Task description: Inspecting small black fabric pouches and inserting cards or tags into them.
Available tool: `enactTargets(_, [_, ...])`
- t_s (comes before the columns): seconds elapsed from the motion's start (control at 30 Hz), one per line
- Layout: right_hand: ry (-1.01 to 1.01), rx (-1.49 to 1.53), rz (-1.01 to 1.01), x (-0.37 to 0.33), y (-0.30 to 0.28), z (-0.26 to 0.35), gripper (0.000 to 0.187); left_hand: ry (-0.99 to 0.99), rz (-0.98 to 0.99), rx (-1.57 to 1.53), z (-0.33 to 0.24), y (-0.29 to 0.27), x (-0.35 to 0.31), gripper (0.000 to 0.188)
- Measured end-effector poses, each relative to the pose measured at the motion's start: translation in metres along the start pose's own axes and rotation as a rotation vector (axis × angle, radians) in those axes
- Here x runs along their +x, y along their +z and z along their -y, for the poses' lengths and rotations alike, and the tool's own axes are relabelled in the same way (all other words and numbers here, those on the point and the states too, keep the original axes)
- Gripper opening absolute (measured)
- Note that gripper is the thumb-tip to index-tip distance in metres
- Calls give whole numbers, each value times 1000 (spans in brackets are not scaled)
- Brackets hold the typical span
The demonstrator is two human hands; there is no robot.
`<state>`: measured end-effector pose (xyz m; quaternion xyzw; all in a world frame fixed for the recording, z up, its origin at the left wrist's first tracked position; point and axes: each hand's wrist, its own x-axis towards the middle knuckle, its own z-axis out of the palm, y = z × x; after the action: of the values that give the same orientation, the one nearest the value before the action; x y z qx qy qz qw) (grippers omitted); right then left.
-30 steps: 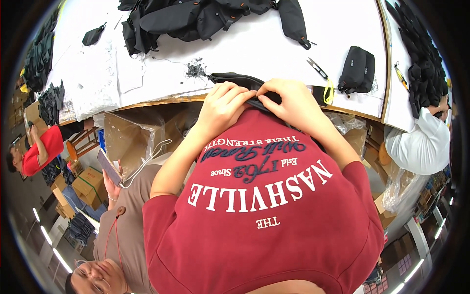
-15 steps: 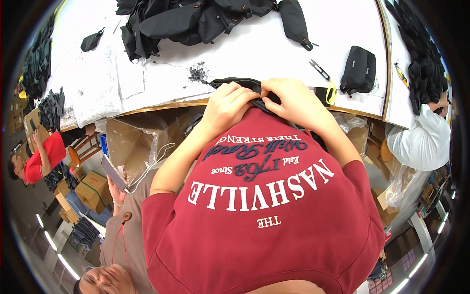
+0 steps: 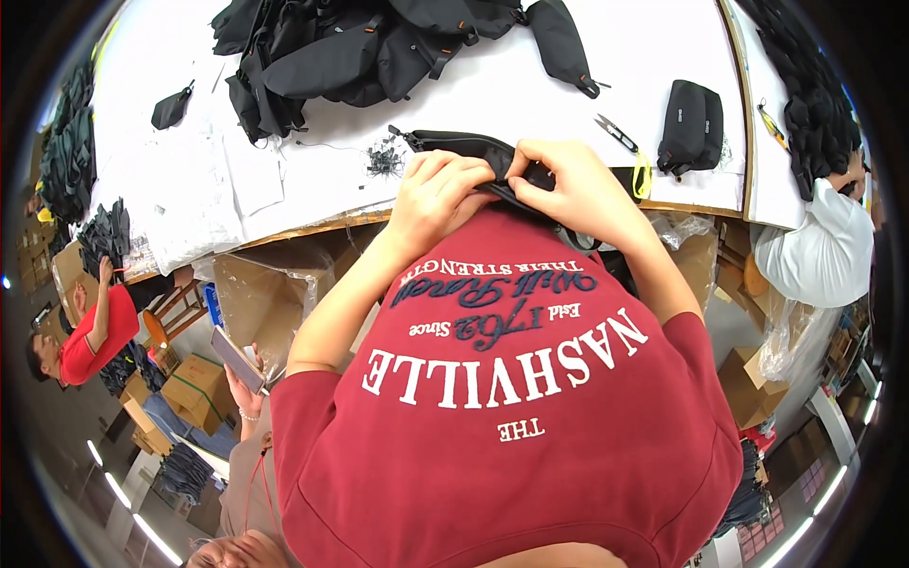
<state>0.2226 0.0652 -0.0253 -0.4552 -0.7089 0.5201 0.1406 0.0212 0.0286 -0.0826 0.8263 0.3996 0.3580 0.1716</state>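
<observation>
A black fabric bag [image 3: 464, 142] lies at the near edge of the white table, in front of my body. My left hand [image 3: 443, 197] grips its near side with curled fingers. Close beside it, my right hand [image 3: 561, 180] pinches the bag's fabric between thumb and forefinger. The two hands are almost touching. A strap or zipper end sticks out at the bag's left tip. The exact spot under my fingertips is partly hidden.
A heap of black bags [image 3: 379, 57] covers the far table [image 3: 653, 47]. Dark scraps [image 3: 385, 159] lie left of my hands; thread snips [image 3: 617, 133] and a black pouch [image 3: 691, 128] lie right. Nearby are a person with a phone [image 3: 239, 360] and others in red [image 3: 99, 336] and white [image 3: 814, 251].
The bag shows more of its upper side and sits slightly farther onto the table. My fingers have shifted a little on it. The person's phone at left has moved lower and right.
</observation>
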Motion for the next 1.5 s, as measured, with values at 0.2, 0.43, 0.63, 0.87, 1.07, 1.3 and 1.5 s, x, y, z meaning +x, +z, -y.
enactTargets(0.2, [-63, -89, 1, -5, 3, 8, 13, 125, -36, -37, 1, -5, -1, 25])
enactTargets(0.43, [-147, -158, 2, -3, 10, 4, 13, 129, -51, -165, 1, -4, -3, 21])
enactTargets(0.63, [134, 691, 152, 2, -8, -28, 45, -96, 12, -332, 3, -15, 2, 22])
enactTargets(0.87, [191, 164, 304, -31, -10, -68, 62, -813, 140, -777, 25, -33, -3, 18])
enactTargets(1.07, [278, 497, 128, -40, -27, -94, 36, -774, 321, -473, 40, -35, -1, 21])
enactTargets(1.3, [-242, 1500, 56, -45, -47, -121, 53, -675, 479, -335, 30, -42, 9, 19])
enactTargets(1.5, [-527, 1734, 29, 36, -25, -206, 42, -437, 504, -381, 24, -29, 10, 19])
